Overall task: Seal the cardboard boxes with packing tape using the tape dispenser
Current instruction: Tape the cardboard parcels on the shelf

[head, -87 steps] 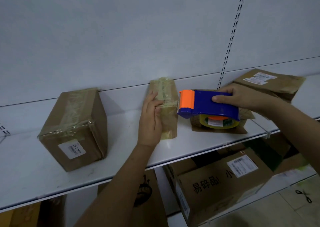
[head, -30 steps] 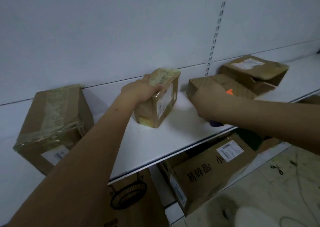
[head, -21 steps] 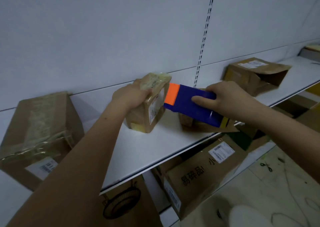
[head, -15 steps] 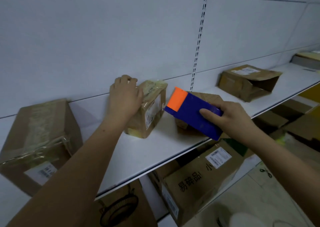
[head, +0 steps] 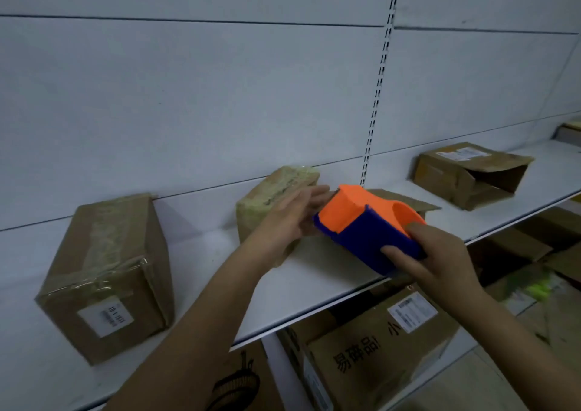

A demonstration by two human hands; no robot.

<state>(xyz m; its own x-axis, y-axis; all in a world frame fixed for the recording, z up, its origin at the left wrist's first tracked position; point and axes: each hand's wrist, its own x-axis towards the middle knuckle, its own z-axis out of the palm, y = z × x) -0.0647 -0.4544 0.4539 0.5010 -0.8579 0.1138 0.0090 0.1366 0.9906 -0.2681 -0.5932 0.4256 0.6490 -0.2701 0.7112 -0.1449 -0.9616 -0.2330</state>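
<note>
Dispenser (head: 367,237): clamped in right grip (head: 440,263), fingers curled over the blue body. Held low over the shelf (head: 314,272) edge, orange nose tipped up and aimed at the box (head: 270,197). Left grip (head: 289,222) spread flat, fingers straight, laid along the near side of the box and holding nothing. Too blurred to tell whether the fingertips touched the orange nose.

Box stood on the shelf near the back wall, its top already glossy with tape. Judged light, stiff-cornered and tape-slick, so likely to slide unless braced from the side. Dispenser judged light, rigid plastic. Best taken round the blue body, well clear of the cutter at the nose.

Further out: big box (head: 103,275) taped, at left. Flat box (head: 405,201) behind the dispenser. Open box (head: 471,175) at right. Cartons (head: 377,347) under the shelf.
</note>
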